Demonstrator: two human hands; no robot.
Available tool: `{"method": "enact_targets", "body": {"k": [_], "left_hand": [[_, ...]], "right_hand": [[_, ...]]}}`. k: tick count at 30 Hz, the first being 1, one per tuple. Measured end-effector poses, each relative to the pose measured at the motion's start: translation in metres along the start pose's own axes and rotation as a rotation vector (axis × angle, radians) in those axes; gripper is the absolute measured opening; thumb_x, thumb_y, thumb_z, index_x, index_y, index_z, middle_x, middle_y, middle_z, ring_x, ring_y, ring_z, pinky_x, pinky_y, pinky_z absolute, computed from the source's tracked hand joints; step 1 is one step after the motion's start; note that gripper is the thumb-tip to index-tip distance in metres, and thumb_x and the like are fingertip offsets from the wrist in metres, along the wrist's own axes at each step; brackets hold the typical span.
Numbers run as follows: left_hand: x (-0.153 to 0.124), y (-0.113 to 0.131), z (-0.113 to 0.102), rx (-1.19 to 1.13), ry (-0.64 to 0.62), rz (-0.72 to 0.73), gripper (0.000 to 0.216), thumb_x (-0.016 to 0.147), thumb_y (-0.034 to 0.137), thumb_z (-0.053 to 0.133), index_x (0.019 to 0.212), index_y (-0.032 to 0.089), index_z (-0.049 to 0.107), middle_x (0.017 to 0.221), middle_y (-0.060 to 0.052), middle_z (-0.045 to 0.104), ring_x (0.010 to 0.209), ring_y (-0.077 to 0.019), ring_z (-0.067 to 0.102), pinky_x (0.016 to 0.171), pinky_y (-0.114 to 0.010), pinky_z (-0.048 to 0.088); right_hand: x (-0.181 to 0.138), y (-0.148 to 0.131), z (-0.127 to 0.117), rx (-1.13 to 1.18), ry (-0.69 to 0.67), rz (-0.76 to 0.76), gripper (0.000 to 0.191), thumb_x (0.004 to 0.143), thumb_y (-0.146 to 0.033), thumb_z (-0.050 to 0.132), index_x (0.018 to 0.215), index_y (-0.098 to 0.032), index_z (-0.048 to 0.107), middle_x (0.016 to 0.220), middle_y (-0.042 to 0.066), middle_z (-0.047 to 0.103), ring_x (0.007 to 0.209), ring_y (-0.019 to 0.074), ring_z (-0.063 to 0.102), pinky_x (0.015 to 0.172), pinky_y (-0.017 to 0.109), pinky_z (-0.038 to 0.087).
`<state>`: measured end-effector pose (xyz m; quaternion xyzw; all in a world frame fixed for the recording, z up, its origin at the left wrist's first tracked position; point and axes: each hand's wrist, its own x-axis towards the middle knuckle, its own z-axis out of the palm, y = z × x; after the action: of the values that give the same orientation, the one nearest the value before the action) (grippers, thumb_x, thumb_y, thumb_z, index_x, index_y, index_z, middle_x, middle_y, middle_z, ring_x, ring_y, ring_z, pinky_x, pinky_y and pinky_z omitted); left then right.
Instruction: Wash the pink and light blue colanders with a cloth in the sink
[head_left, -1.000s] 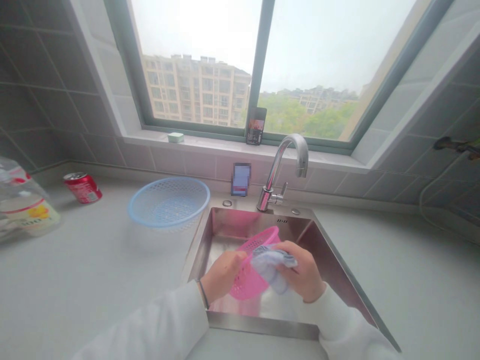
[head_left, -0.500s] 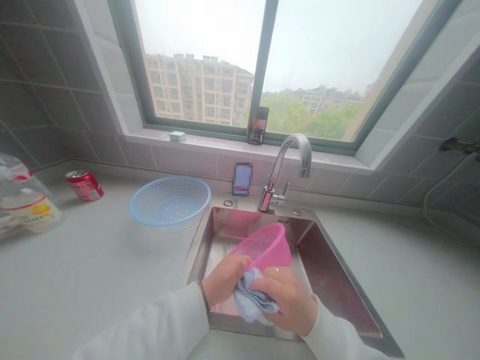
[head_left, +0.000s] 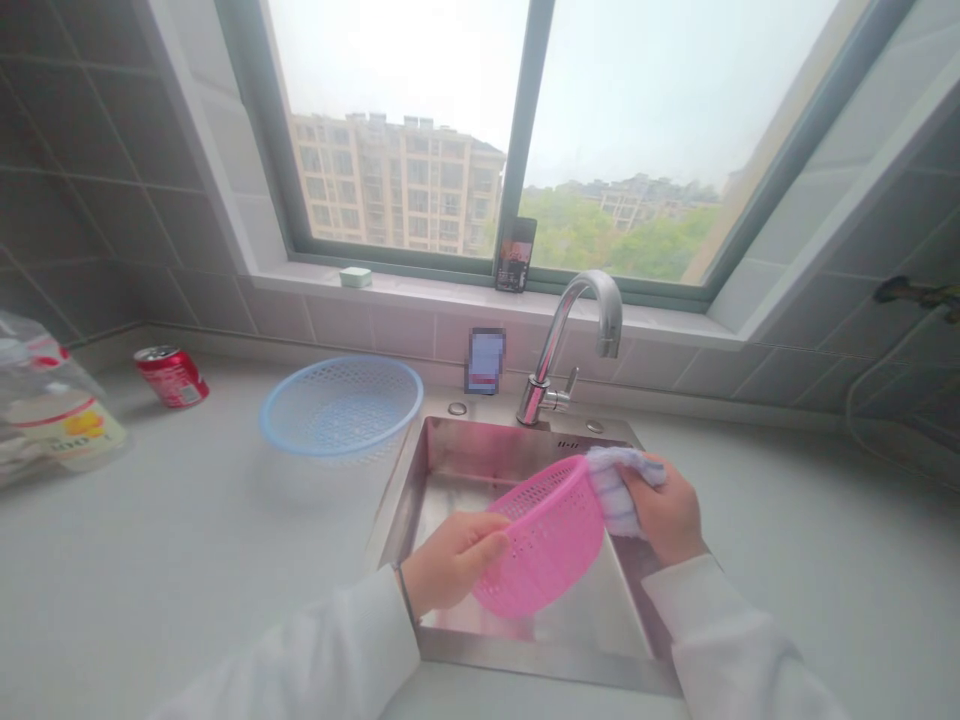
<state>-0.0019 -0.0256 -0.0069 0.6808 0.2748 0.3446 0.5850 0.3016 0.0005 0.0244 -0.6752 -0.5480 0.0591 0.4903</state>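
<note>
"What's in hand?"

"The left hand (head_left: 450,563), half curled, holds the pink plastic colander (head_left: 544,550) over the steel sink (head_left: 487,445). The right hand (head_left: 660,510), nearly closed, presses a striped cloth (head_left: 615,490) to its rim, apparently wiping, though the fingers are partly hidden."

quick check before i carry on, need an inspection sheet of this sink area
surface: pale grey countertop with a stainless steel sink
job's things: pink plastic colander, blue-and-white striped cloth
clutter: blue plastic colander, red drink can on its side, clear plastic bag
hands: left hand grips the colander's edge; right hand presses the cloth to its rim
cables: thin pale hose or cable on the right wall
surroundings: chrome faucet, phone upright on the window sill, grey wall tiles
</note>
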Motion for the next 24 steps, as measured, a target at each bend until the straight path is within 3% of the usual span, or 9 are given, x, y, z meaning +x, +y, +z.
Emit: {"method": "enact_targets", "body": {"k": [5,9,12,16,18,21,24], "left_hand": [[0.001,0.007,0.000,-0.151,-0.012,-0.040,0.050,0.086,0.059,0.062,0.103,0.012,0.071,0.094,-0.008,0.068,0.084,-0.0194,0.057,0.077,-0.029,0.042],[0.005,0.000,0.003,-0.208,0.086,-0.133,0.035,0.085,0.046,0.062,0.097,0.013,0.061,0.085,-0.004,0.061,0.075,-0.0157,0.054,0.068,-0.027,0.040],[0.006,-0.007,0.004,-0.071,0.177,-0.131,0.026,0.084,0.041,0.059,0.087,0.016,0.053,0.075,0.001,0.053,0.066,-0.0131,0.047,0.060,-0.024,0.034],[0.005,-0.006,0.000,0.223,0.158,-0.091,0.032,0.089,0.048,0.051,0.081,0.018,0.051,0.070,0.002,0.051,0.065,-0.0140,0.045,0.059,-0.026,0.031],[0.005,-0.004,-0.001,0.312,0.162,-0.086,0.035,0.092,0.050,0.046,0.077,0.018,0.050,0.067,0.002,0.050,0.064,-0.0142,0.044,0.059,-0.026,0.029],[0.004,-0.002,-0.003,0.339,0.189,-0.066,0.037,0.093,0.050,0.042,0.072,0.019,0.047,0.063,0.002,0.047,0.062,-0.0142,0.042,0.058,-0.027,0.028],[0.003,-0.003,-0.004,0.237,0.229,-0.043,0.042,0.093,0.056,0.042,0.071,0.020,0.045,0.061,0.003,0.044,0.059,-0.0136,0.042,0.056,-0.025,0.029]], "right_hand": [[-0.001,0.003,0.002,0.014,-0.009,0.050,0.045,0.072,-0.056,0.064,0.092,-0.016,0.072,0.085,0.011,0.076,0.080,0.0313,0.069,0.072,0.041,0.055],[-0.013,-0.011,0.000,0.121,-0.023,-0.023,0.040,0.076,-0.052,0.066,0.092,-0.015,0.071,0.083,0.012,0.075,0.076,0.0318,0.070,0.066,0.041,0.056],[-0.031,-0.029,0.000,0.184,-0.119,-0.175,0.032,0.082,-0.047,0.065,0.092,-0.017,0.071,0.081,0.010,0.075,0.070,0.0273,0.070,0.062,0.037,0.055],[-0.058,-0.054,0.006,0.238,-0.335,-0.418,0.023,0.084,-0.043,0.065,0.090,-0.021,0.071,0.078,0.004,0.075,0.062,0.0198,0.069,0.060,0.029,0.055],[-0.064,-0.059,0.009,0.270,-0.418,-0.453,0.023,0.085,-0.043,0.065,0.091,-0.022,0.072,0.078,0.003,0.076,0.063,0.0188,0.069,0.061,0.027,0.055],[-0.053,-0.054,0.010,0.268,-0.395,-0.339,0.025,0.086,-0.045,0.064,0.089,-0.021,0.071,0.078,0.004,0.075,0.067,0.0202,0.070,0.064,0.028,0.055],[-0.028,-0.035,0.006,0.218,-0.234,-0.115,0.030,0.082,-0.049,0.065,0.086,-0.019,0.071,0.081,0.007,0.075,0.075,0.0252,0.070,0.069,0.034,0.056]]}}
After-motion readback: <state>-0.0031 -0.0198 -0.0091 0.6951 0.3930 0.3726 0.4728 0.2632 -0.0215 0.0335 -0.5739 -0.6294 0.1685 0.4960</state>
